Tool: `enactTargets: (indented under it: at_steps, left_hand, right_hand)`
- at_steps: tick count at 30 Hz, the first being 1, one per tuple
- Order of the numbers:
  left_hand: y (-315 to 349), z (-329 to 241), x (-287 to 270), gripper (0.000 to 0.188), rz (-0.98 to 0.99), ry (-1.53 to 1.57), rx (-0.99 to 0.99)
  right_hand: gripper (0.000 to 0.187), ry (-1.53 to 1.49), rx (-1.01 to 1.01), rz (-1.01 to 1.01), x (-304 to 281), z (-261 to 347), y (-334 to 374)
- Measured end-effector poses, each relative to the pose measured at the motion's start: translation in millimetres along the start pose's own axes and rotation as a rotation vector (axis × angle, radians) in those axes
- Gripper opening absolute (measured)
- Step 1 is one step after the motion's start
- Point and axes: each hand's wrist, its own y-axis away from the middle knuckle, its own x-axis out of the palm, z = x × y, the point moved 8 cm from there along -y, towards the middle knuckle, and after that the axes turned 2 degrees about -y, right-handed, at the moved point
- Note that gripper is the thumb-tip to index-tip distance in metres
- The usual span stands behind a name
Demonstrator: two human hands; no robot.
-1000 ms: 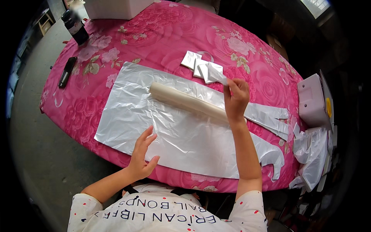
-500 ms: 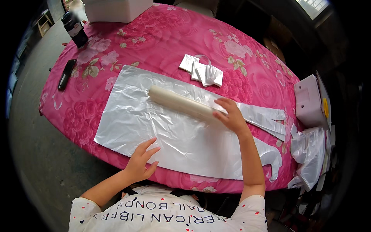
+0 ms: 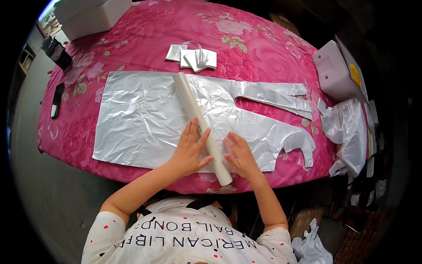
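Observation:
A thin white plastic sheet (image 3: 140, 119) with long strap-like ends, shaped like an apron, lies spread and wrinkled on the table. Across its middle rests a long beige tube (image 3: 192, 103), slanting from the far edge towards me and reaching past the near edge. My left hand (image 3: 189, 154) touches the tube from its left side, fingers stretched over it. Just right of the tube, my right hand (image 3: 239, 156) lies over the sheet with its fingers spread, holding nothing. Beyond the sheet sit several flat folded white plastic packets (image 3: 193, 57) with a thin loop.
A pink floral cloth covers the table (image 3: 259, 48). On its left are a black phone (image 3: 57, 100), a dark bottle (image 3: 56, 53) and a white foam box (image 3: 94, 20). At the right edge stand a pale bin (image 3: 334, 72) and a heap of white plastic (image 3: 345, 127).
The tube has turned from lying left to right to pointing towards me. My right hand has come off its end, and my left hand has moved onto it. The view has shifted.

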Motion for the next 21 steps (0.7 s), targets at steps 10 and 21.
enactTargets:
  at_steps: [10,21]
  left_hand:
    - [-12,-56,27,0.064,0.135,0.072,0.245]
    - [-16,-68,30,0.062,0.121,0.060,0.257]
  right_hand:
    - [0.054,0.573,0.738,-0.473,-139,-210,104]
    - [0.012,0.760,0.676,-0.805,-188,-141,119]
